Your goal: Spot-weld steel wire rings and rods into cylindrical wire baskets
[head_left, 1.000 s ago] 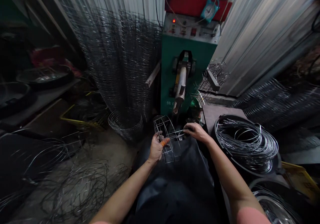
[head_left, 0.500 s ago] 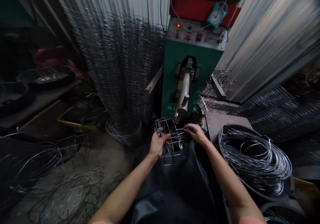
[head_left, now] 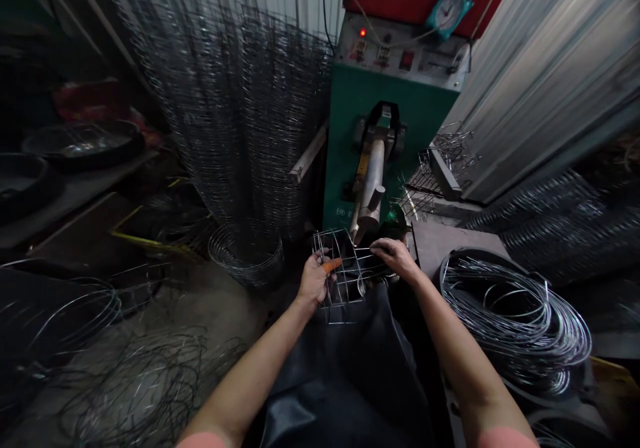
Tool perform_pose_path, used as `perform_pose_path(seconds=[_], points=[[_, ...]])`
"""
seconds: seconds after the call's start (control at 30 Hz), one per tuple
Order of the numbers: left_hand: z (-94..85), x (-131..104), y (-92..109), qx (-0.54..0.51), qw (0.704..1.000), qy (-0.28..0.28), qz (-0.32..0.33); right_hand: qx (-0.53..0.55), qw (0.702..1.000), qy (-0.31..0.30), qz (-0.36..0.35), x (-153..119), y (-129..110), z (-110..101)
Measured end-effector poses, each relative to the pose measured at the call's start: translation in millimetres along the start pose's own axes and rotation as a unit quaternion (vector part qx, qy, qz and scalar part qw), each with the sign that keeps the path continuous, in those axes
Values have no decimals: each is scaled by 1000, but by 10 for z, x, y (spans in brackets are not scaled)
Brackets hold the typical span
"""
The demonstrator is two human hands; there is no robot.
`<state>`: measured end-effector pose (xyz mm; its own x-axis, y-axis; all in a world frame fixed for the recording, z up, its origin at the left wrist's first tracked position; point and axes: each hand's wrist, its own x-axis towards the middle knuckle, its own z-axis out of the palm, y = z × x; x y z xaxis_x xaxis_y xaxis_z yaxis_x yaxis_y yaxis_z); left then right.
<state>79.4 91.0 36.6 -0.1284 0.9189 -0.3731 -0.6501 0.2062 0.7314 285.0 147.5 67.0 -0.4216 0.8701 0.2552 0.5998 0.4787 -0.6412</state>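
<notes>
Just below the electrode arm of a green machine, my left hand is closed on the left side of a small wire frame. An orange wrap covers one of its digits. My right hand pinches the end of a wire at the frame's right side. The frame is tilted over a dark apron, with its upper edge close to the machine's tip. Whether frame and tip touch, I cannot tell.
Tall stacks of wire rings rise behind on the left, with a round wire basket below. On the right, a tub holds coiled wire beside a grey board. Loose wire lies on the floor at left.
The view has shifted slightly, so the machine appears higher and further right. The wire frame has turned a little and sits slightly higher in view. Both hands keep their hold.
</notes>
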Motion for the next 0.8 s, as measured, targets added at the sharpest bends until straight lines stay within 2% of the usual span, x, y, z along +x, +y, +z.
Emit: perform_pose_path(seconds=[0.23,0.8], points=[[29,35,17,0,1000,-14,-4,-10,1000,5,5,5,32,-13],[61,80,47,4,1000,-3,-10,-11,1000,-3,28,62,37,-44]])
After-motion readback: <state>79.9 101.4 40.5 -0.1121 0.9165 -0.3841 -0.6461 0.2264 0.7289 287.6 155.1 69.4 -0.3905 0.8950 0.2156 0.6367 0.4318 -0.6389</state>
